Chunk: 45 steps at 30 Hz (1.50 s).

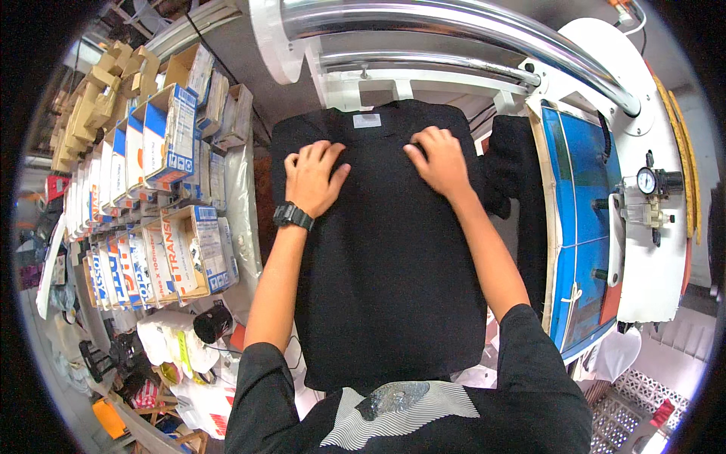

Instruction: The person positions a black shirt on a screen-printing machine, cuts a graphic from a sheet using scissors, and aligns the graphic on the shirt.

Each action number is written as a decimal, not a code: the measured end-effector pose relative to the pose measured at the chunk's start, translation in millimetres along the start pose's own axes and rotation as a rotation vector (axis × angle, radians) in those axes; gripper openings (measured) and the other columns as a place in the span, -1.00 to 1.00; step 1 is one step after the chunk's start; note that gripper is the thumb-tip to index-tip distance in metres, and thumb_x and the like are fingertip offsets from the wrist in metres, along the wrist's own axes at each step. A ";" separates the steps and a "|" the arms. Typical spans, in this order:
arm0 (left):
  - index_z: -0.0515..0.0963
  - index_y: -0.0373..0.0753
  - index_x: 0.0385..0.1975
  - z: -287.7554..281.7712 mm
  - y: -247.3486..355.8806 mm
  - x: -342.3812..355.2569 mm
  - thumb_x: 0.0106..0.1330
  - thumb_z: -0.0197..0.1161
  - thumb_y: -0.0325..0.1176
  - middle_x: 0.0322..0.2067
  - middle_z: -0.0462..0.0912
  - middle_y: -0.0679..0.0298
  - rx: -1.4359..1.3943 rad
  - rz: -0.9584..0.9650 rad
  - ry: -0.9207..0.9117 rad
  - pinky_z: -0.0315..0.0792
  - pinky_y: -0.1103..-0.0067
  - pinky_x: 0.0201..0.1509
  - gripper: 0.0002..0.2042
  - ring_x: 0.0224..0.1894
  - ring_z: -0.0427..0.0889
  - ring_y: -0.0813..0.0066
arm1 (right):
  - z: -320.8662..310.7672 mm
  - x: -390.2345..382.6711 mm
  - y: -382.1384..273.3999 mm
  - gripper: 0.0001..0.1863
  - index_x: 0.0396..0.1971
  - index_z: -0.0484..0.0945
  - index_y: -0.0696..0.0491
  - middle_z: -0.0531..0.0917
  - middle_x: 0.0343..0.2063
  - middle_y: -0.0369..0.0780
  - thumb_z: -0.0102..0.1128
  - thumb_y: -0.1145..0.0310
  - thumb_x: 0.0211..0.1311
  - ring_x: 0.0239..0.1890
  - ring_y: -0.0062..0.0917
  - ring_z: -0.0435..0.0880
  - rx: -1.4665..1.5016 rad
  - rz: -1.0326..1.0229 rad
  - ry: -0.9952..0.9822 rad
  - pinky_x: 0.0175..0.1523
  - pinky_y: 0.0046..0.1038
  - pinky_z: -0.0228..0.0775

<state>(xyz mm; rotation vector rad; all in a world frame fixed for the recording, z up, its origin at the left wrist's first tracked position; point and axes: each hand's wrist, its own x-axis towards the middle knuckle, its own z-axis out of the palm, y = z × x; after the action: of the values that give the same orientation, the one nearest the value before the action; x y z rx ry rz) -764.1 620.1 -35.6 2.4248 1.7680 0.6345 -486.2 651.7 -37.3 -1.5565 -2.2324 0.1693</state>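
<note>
A black T-shirt [393, 257] lies spread flat over a platen in front of me, its collar and a small grey neck label [367, 120] at the far end. My left hand [314, 178] presses flat on the shirt near the left shoulder, fingers apart, with a black watch [293, 216] on the wrist. Near the right shoulder, my right hand [439, 160] rests on the fabric, its fingers spread and slightly curled. Neither hand holds anything.
Stacked blue-and-white cardboard boxes [162, 136] fill shelves on the left. Chrome machine arms [469, 30] run overhead. A blue platen [586, 219] stands at the right with a white arm and a pressure gauge [646, 181]. More black cloth [514, 166] hangs beside the shirt.
</note>
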 end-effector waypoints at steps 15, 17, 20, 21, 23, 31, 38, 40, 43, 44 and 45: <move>0.54 -0.21 0.03 -14.2 -58.2 -21.4 0.40 0.09 -0.29 0.00 0.58 0.11 -0.049 0.011 0.195 0.33 0.29 0.22 -0.72 0.12 0.51 0.12 | -28.4 -36.3 62.6 -0.73 -0.21 0.62 0.07 0.63 -0.19 -0.14 0.12 0.18 0.34 -0.04 -0.21 0.56 -0.160 0.189 0.293 0.11 -0.19 0.32; 0.48 -0.23 0.13 -4.9 -83.5 -39.0 0.47 0.06 -0.21 0.16 0.51 0.12 -0.332 -0.286 0.367 0.26 0.27 0.33 -0.66 0.22 0.45 0.13 | -22.2 -60.2 98.2 -0.69 -0.14 0.60 0.15 0.65 -0.15 -0.08 0.07 0.21 0.40 -0.08 -0.21 0.61 -0.051 0.406 0.508 0.05 -0.20 0.42; 0.28 -0.28 0.35 14.4 -98.8 -81.8 0.49 -0.02 0.07 0.35 0.31 0.12 -1.156 -0.861 0.293 0.12 0.34 0.43 -0.39 0.38 0.27 0.22 | 16.3 -88.1 119.0 -0.53 0.05 0.56 0.22 0.63 0.00 -0.17 -0.14 0.13 0.55 0.07 -0.44 0.59 1.025 0.749 0.255 0.16 -0.47 0.39; 0.21 -0.31 0.39 15.5 -84.3 -78.8 0.48 -0.05 0.15 0.39 0.24 0.11 -1.229 -0.935 0.181 0.07 0.36 0.46 -0.31 0.42 0.20 0.24 | 22.1 -93.7 122.5 -0.50 0.10 0.54 0.23 0.65 -0.03 -0.21 -0.14 0.10 0.56 0.05 -0.48 0.60 0.943 0.683 0.217 0.17 -0.50 0.36; 0.18 -0.37 0.40 20.8 -76.2 -70.3 0.45 -0.07 0.24 0.40 0.22 0.09 -1.267 -0.979 0.046 0.06 0.40 0.47 -0.21 0.43 0.19 0.26 | 28.0 -100.0 141.7 -0.49 0.11 0.54 0.24 0.66 -0.03 -0.21 -0.13 0.09 0.55 0.02 -0.54 0.60 0.917 0.736 0.039 0.17 -0.53 0.35; 0.59 -0.39 -0.04 43.7 -133.0 -96.3 0.50 0.08 -0.02 -0.10 0.65 0.23 -1.217 -0.835 0.275 0.39 0.51 0.10 -0.53 -0.08 0.57 0.41 | 8.8 -85.6 126.8 -0.73 -0.43 0.52 0.09 0.43 -0.52 -0.47 0.15 0.24 0.43 -0.42 -0.77 0.35 0.734 0.610 0.382 -0.27 -0.62 0.23; 0.61 -0.35 -0.10 31.0 -141.7 -93.4 0.50 0.12 -0.10 -0.19 0.62 0.37 -1.123 -0.850 0.410 0.35 0.60 0.04 -0.63 -0.13 0.49 0.60 | 16.9 -75.6 132.4 -0.71 -0.46 0.51 0.13 0.42 -0.57 -0.45 0.14 0.25 0.43 -0.48 -0.77 0.32 0.608 0.601 0.396 -0.34 -0.60 0.21; 0.61 -0.30 -0.23 35.7 -145.1 -95.6 0.50 0.11 -0.11 -0.32 0.54 0.44 -0.982 -0.812 0.415 0.32 0.63 -0.08 -0.67 -0.24 0.41 0.65 | 20.3 -70.4 133.4 -0.67 -0.49 0.48 0.14 0.39 -0.60 -0.43 0.15 0.23 0.43 -0.50 -0.76 0.29 0.475 0.554 0.374 -0.38 -0.58 0.19; 0.54 -0.25 -0.43 48.0 -150.8 -94.0 0.51 0.11 -0.13 -0.48 0.36 0.51 -0.814 -0.746 0.395 0.23 0.66 -0.24 -0.67 -0.37 0.25 0.69 | 29.0 -73.0 144.3 -0.64 -0.53 0.45 0.14 0.37 -0.61 -0.41 0.17 0.22 0.42 -0.51 -0.76 0.28 0.551 0.510 0.394 -0.40 -0.56 0.18; 0.51 -0.24 -0.47 47.5 -148.5 -95.9 0.51 0.11 -0.13 -0.51 0.31 0.52 -0.781 -0.743 0.411 0.19 0.67 -0.28 -0.66 -0.39 0.21 0.70 | 29.8 -71.6 139.7 -0.65 -0.52 0.46 0.14 0.39 -0.61 -0.41 0.18 0.22 0.42 -0.51 -0.76 0.29 0.552 0.522 0.396 -0.40 -0.56 0.19; 0.47 -0.23 -0.51 47.6 -145.9 -97.3 0.51 0.11 -0.14 -0.54 0.25 0.53 -0.748 -0.739 0.427 0.16 0.67 -0.32 -0.64 -0.42 0.16 0.70 | 29.0 -71.6 135.6 -0.65 -0.51 0.47 0.14 0.41 -0.61 -0.41 0.18 0.21 0.42 -0.51 -0.76 0.30 0.552 0.534 0.397 -0.40 -0.55 0.20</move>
<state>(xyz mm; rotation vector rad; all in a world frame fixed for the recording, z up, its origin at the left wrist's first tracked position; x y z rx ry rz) -901.4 587.2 -149.9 1.1048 1.8799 1.4178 -358.9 639.6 -126.8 -1.6407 -1.2887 0.5267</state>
